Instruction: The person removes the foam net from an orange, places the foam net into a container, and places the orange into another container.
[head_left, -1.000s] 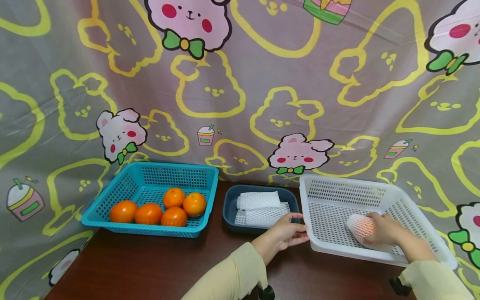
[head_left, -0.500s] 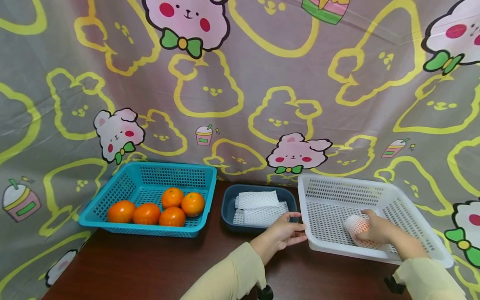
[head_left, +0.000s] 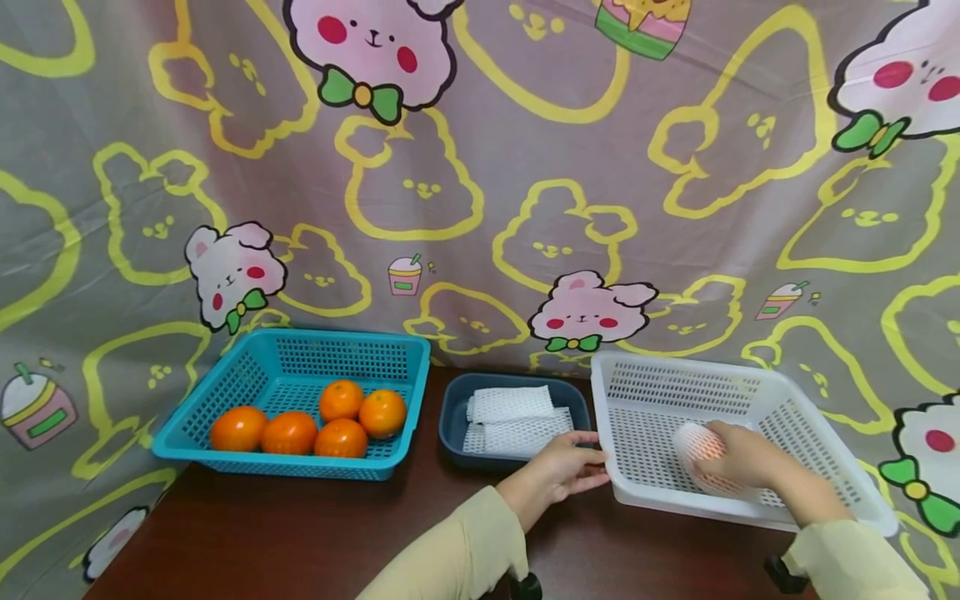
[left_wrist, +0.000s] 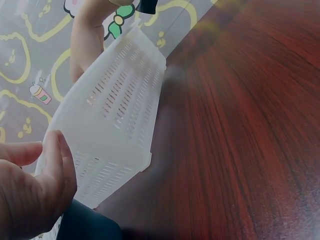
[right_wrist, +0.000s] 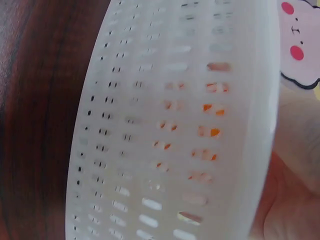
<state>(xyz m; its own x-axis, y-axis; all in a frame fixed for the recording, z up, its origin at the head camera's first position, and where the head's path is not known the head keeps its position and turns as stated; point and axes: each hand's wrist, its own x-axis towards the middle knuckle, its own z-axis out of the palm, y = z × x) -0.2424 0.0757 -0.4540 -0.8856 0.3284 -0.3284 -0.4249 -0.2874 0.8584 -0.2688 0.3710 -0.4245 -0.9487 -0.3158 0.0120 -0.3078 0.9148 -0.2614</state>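
My left hand (head_left: 558, 471) holds the left rim of the white plastic basket (head_left: 795, 392); in the left wrist view its fingers (left_wrist: 59, 155) lie along the basket's outer wall. Inside that basket, my right hand (head_left: 742, 458) grips an orange in a white foam net sleeve (head_left: 693, 446), near the front wall. From the right wrist camera, bits of orange colour show through the slots of the basket wall (right_wrist: 120, 100), and most of the right hand (right_wrist: 290, 200) is hidden behind the wall.
A teal basket (head_left: 352, 337) with several bare oranges (head_left: 288, 433) stands at the left. Between the baskets, a dark blue tray (head_left: 453, 392) bears folded white foam nets (head_left: 513, 404). A patterned cloth (head_left: 450, 250) hangs behind the brown table (head_left: 300, 533).
My right hand has shifted the netted orange slightly left inside the white basket, and its fingers, lifted half a second ago, lie closer round it. My left hand keeps its place at the rim.
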